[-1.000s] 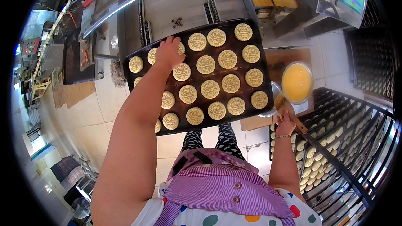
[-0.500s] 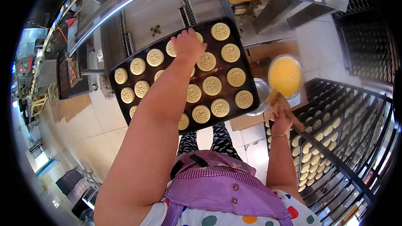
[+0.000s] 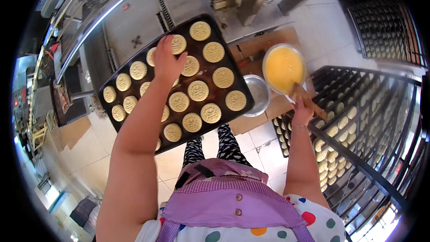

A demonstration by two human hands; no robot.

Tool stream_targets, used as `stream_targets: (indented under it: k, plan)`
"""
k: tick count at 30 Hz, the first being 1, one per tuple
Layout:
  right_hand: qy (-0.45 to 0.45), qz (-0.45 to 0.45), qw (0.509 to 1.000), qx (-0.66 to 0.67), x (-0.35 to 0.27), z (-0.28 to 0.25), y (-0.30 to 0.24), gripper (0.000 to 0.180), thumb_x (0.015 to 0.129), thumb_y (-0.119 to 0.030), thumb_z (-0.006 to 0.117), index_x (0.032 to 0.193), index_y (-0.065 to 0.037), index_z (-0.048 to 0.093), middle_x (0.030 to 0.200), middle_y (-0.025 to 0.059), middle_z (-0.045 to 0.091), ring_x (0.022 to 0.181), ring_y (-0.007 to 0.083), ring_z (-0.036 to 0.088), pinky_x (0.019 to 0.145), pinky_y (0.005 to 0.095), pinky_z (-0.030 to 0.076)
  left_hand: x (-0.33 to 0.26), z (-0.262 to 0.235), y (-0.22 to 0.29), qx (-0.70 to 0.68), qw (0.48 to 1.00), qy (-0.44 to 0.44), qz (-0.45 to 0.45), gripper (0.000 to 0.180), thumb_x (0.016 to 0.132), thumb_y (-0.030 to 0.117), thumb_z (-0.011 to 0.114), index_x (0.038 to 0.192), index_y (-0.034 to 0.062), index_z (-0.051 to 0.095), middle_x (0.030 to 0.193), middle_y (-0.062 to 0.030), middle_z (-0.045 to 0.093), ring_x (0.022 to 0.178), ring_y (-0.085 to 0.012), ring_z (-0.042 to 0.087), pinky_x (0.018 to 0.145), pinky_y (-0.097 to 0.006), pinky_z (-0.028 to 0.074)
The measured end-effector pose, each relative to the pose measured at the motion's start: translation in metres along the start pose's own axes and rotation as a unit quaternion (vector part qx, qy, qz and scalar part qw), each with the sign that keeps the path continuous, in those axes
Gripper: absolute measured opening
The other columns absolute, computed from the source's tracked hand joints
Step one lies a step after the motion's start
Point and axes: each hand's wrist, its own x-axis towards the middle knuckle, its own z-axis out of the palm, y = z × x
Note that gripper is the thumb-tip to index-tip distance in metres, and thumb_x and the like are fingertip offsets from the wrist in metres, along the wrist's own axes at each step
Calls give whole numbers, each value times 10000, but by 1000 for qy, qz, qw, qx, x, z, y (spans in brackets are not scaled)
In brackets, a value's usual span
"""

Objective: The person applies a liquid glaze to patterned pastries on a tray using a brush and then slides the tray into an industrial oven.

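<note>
A dark baking tray point(image 3: 210, 123) holds rows of round, pale, pattern-stamped pastries point(image 3: 198, 91). My left hand point(image 3: 168, 62) reaches over its far row, thumb apart from the outstretched fingers, between two pastries. The palm and forearm hide some of the pastries beneath. To the right of the tray, my right hand point(image 3: 303, 113) grips a flat wooden brush point(image 3: 316, 108) by its handle. The brush's head overlaps the near rim of a clear bowl point(image 3: 283, 67) of yellow liquid like beaten egg. Whether the bristles touch the liquid, I cannot tell.
An empty-looking metal bowl point(image 3: 257, 95) stands between tray and yellow bowl, on cardboard point(image 3: 260, 47). A black rack point(image 3: 358, 159) with trays of pastries rises close at my right. Beyond the tray runs a metal machine with chains point(image 3: 163, 6) and a curved rail point(image 3: 105, 13).
The whole view has shifted, moving the tray left in the picture. The brush head now reaches over the yellow bowl's rim. My left hand uncovers more of one far-row pastry.
</note>
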Motion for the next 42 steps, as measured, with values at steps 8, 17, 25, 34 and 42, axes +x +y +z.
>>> stream_targets:
  k: [8, 17, 25, 34, 42]
  plan:
    - [73, -142, 940, -303, 100, -12, 32, 248, 835, -125, 584, 978, 78, 592, 867, 106, 634, 680, 147, 611, 556, 255, 515, -239, -59, 41, -179, 961, -200, 73, 441, 679, 67, 693, 1074, 44, 497, 1030, -170, 529, 971, -365, 500, 850, -431, 412]
    - [87, 45, 995, 36, 70, 28, -3, 279, 824, -81, 592, 1028, 75, 482, 838, 141, 601, 695, 214, 620, 523, 276, 530, -358, -58, -7, -508, 553, 13, -661, 358, 845, 172, 566, 1139, 84, 382, 1001, -82, 491, 915, -250, 535, 766, -390, 458]
    - [-65, -241, 896, -367, 31, 21, 25, 386, 824, -105, 564, 1183, 24, 507, 984, 184, 617, 752, 271, 636, 655, 338, 514, -347, -43, -50, -618, 434, 159, -636, 267, 836, 3, 518, 1051, 62, 370, 1005, -113, 478, 949, -318, 546, 775, -418, 508]
    - [-114, 43, 989, -85, -53, 34, -55, 529, 776, -28, 565, 1279, -86, 410, 1053, 61, 578, 799, 194, 619, 584, 283, 536, -345, -49, -42, -590, 446, 170, -651, 299, 816, -46, 522, 1035, 56, 346, 845, -151, 565, 663, -253, 591, 550, -329, 512]
    - [-367, 82, 926, -9, -196, 265, -51, 555, 801, -3, 555, 1311, -84, 352, 1116, 69, 552, 883, 185, 600, 576, 277, 547, -364, -74, -54, -594, 469, 13, -654, 204, 903, 128, 472, 1067, 57, 374, 926, -125, 536, 762, -240, 601, 622, -337, 515]
